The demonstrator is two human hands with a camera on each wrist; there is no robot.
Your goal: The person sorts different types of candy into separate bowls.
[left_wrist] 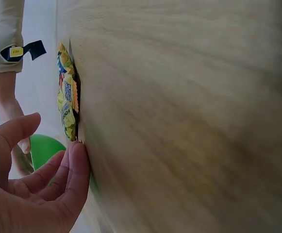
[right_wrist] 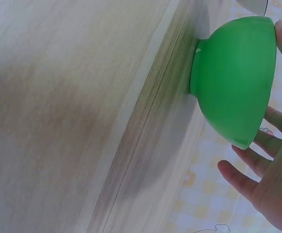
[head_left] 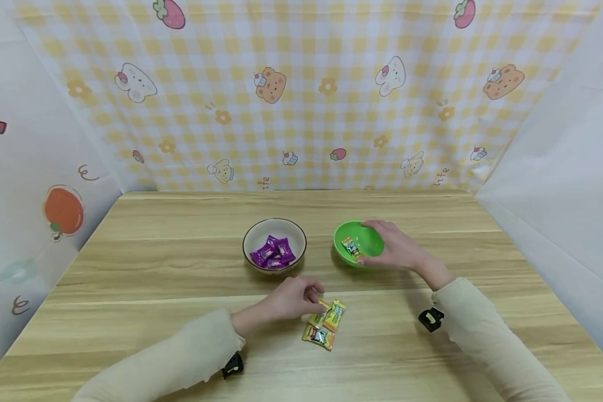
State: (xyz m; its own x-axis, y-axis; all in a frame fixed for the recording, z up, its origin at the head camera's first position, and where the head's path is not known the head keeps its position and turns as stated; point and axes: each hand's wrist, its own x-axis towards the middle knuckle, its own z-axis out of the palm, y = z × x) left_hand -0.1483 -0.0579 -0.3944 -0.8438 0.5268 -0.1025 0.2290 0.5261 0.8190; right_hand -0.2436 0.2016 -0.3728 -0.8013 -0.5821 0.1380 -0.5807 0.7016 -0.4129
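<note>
A single yellow packet is probably best pinched by its edge, so that its overlapping neighbours on the worktop are not dragged. The left hand's thumb and fingers are parted beside them, nothing clamped; the green bowl (one packet inside) is gripped at its rim by the right hand.

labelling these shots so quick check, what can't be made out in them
Head view: the number of purple packets, which overlap.
Head view: the fine print on the yellow packets, too small.
Left wrist view: part of the green bowl, behind the left hand.
Right wrist view: the green bowl's inside, hidden by its wall.
Right wrist view: most of the white bowl, cut off by the top edge.
</note>
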